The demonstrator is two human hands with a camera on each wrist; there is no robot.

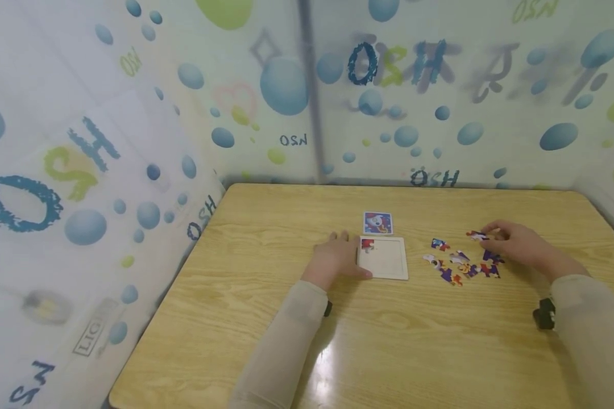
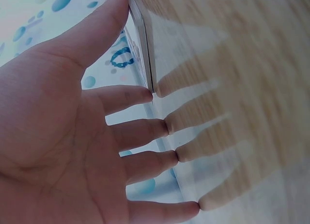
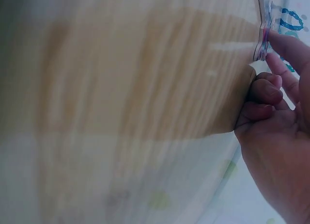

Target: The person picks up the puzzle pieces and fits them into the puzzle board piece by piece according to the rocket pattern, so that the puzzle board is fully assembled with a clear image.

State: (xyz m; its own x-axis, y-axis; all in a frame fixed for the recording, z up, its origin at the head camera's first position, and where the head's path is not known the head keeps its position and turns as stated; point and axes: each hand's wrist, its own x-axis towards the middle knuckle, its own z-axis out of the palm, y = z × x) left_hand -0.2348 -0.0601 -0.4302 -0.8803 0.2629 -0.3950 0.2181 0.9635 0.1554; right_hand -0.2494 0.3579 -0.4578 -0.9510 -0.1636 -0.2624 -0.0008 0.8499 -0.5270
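My left hand lies at the left edge of a small white puzzle board, fingers spread on the table and thumb at the board's lower left corner. One red and purple puzzle piece sits in the board's upper left corner. On the right, the thumb and index finger of my right hand pinch a puzzle piece at the far side of the loose pieces. Its other fingers are curled against the table. Several loose pieces lie between the board and this hand, a dark purple one beneath it.
Just behind the board lies a square picture card with a white figure on blue. The wooden table reaches back to a patterned curtain wall, with another curtain wall along its left side.
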